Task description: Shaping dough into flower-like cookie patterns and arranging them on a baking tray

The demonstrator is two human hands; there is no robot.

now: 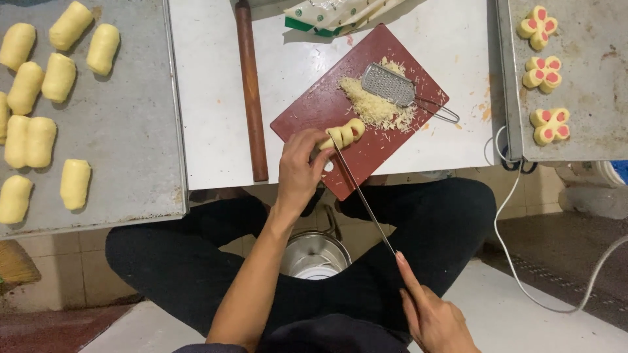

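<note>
1. A pale yellow dough roll (343, 134) lies on the dark red cutting board (314, 111), near the board's lower edge, already parted into several slices at its upper end.
2. The left hand (299, 171) rests on the board's lower edge, its fingers curled narrowly around the near end of the roll and pinning it down.
3. A long thin knife (363, 199) runs from the roll, off the board's lower edge, back toward the person; its tip touches the dough just beside the left fingers.
4. The right hand (435, 317), well below the board, closes around the knife's handle with the forefinger stretched along the blade's spine.
5. On the board above the roll sits a heap of grated cheese (374, 108), with a small metal grater (392, 85) lying across it.
6. Left of the board a wooden rolling pin (252, 91) lies on the white table (209, 131).
7. Further left, a metal tray (124, 131) carries plain dough rolls; right of the board another tray (589, 85) holds three flower-shaped pieces with pink centres.
8. Below the board, between the person's legs, stands a steel pot (314, 255).
</note>
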